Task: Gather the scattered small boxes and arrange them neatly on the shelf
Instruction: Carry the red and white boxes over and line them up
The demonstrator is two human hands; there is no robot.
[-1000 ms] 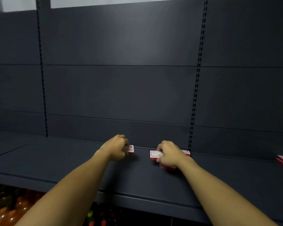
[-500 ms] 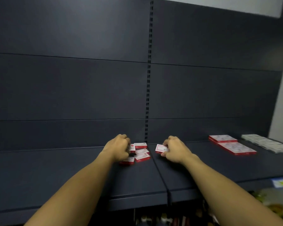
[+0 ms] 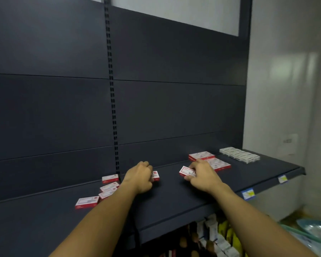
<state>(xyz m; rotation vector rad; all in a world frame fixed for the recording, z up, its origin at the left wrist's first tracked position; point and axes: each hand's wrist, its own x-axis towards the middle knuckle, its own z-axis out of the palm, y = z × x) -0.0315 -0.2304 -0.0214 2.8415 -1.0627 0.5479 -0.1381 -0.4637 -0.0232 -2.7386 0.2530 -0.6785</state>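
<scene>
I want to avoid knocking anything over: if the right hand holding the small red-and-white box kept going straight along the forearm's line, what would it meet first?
Probably the flat red-and-white packs just beyond the right hand, which holds a small red-and-white box; behind them stands the dark back panel. Depth is uncertain.

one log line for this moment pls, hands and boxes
left hand grips small red-and-white box | right hand grips another box | loose boxes on shelf | phase: gathering
</scene>
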